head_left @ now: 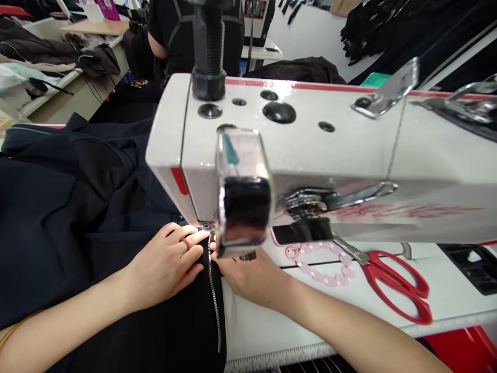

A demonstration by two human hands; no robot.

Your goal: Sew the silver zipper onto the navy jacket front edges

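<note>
A dark navy garment point(97, 176) lies across the sewing machine bed, with a metal-toothed zipper point(214, 298) running along its black edge toward the needle area. My left hand point(165, 264) rests on the cloth left of the zipper, fingers stretched out and fingertips close to the presser foot point(207, 226). On the zipper's other side, my right hand point(252, 274) has its fingers closed at the zipper edge near the foot. The machine's blurred chrome-and-black part hides some of those fingers. Above both hands stands the white sewing machine head point(330, 150).
Red-handled scissors point(399, 285), a pink beaded bracelet point(326, 264) and a phone point(298, 231) lie right of my right hand. A ruler strip point(279, 357) edges the table. Behind the machine sits a person in black point(174, 41); dark garments point(388, 31) hang at the back right.
</note>
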